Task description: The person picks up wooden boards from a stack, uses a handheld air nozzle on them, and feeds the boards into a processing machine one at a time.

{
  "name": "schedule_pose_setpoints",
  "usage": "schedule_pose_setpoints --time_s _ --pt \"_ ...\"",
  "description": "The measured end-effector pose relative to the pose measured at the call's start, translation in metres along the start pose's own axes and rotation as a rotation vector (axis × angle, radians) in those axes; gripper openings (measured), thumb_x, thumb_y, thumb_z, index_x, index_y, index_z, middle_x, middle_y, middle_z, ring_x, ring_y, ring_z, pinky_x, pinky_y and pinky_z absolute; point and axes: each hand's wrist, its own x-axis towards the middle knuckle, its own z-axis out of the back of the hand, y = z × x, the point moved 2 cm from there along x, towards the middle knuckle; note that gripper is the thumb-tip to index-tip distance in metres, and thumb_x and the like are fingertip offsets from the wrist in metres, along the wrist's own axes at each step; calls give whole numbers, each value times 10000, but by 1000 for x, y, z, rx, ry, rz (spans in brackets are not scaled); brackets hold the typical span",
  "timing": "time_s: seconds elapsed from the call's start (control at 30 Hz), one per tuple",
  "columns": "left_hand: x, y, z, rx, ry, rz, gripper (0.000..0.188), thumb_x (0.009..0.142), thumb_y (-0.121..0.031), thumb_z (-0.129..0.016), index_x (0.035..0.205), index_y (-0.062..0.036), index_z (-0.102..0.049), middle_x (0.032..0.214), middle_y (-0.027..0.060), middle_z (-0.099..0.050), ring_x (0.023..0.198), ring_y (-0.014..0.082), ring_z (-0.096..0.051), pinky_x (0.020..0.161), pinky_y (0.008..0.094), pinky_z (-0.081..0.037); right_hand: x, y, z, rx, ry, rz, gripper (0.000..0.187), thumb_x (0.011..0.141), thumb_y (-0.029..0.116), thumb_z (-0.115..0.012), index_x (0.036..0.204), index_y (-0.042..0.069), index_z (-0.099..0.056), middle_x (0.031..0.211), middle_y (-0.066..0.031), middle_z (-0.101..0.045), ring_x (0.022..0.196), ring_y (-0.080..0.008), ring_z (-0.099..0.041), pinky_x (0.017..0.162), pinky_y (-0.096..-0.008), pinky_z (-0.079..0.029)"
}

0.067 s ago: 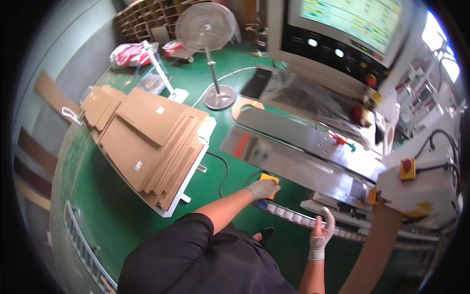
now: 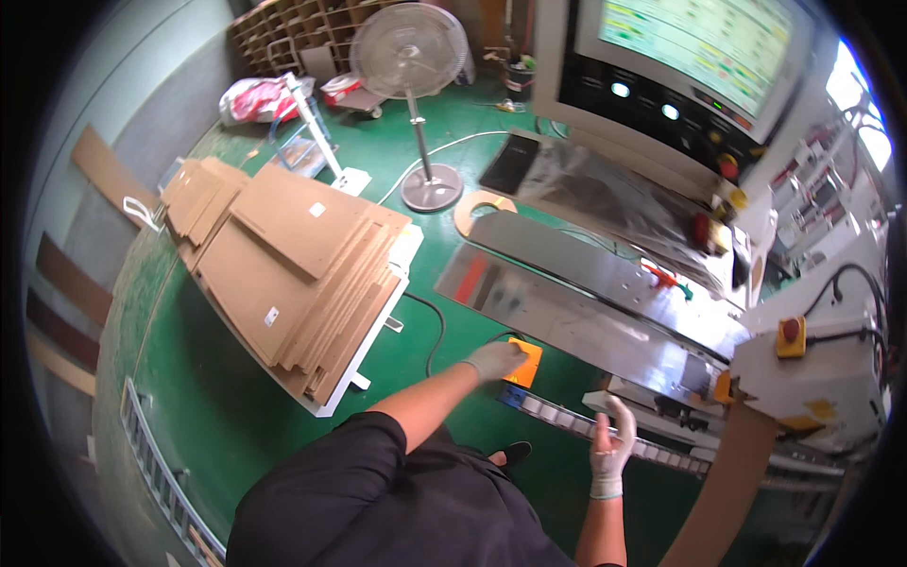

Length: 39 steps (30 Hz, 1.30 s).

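Observation:
My left hand, in a pale work glove, is at the left edge of a yellow box at the end of a roller rail. Its fingers are smeared by motion, so their closure is unclear, as is whether they touch the box. My right hand, gloved with thumb and index fingertip bare, is raised beside the rail, fingers apart and holding nothing. Beyond both hands lies a long metal machine bed. A brown board slants out of the machine at the lower right.
Brown boards lie stacked on a white-edged support to the left. A standing fan and a roll of edging are farther back. A control panel with a screen rises at the upper right, and a red stop button is on the machine.
My left hand has shifted left off the yellow box, uncovering more of it. My right hand stays raised and open. The whole view has shifted slightly.

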Motion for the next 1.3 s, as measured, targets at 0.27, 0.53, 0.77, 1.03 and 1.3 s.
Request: schedule_pose_setpoints --time_s 0.27,0.53,0.77,1.03,1.3 --pt "-236 334 32 -1239 -962 876 216 921 -249 -539 831 -88 -651 724 32 -601 614 149 -537 537 327 -423 6 70 -179 -503 129 265 251 954 314 -627 844 98 -690 761 -150 -665 718 -408 -643 636 -496 -498" --pt "-320 496 112 -1449 -1125 1087 469 1002 -489 -603 1257 -95 -608 934 88 -731 698 219 -659 574 373 -503 4 61 -210 -719 70 159 289 962 319 -631 955 56 -751 858 -168 -730 798 -391 -703 725 -481 -550" --pt "-285 479 135 -1526 -1164 1229 462 999 -468 -648 1250 -98 -530 957 70 -745 774 204 -720 556 318 -541 4 75 -242 -842 107 21 244 913 323 -657 949 97 -741 854 -118 -730 811 -361 -694 743 -476 -527" --pt "-293 469 130 -1624 -1211 1088 250 1012 -342 -656 1104 -122 -578 859 59 -711 644 171 -691 462 281 -491 -4 73 -261 -995 136 42 232 880 317 -671 964 118 -756 880 -99 -739 857 -353 -695 798 -488 -510" --pt "-325 459 139 -1716 -849 989 250 1034 -368 -628 1128 -157 -532 899 46 -725 715 199 -723 507 290 -549 -5 76 -263 -971 161 -3 179 863 254 -695 927 99 -756 912 -116 -746 885 -355 -689 809 -484 -509"
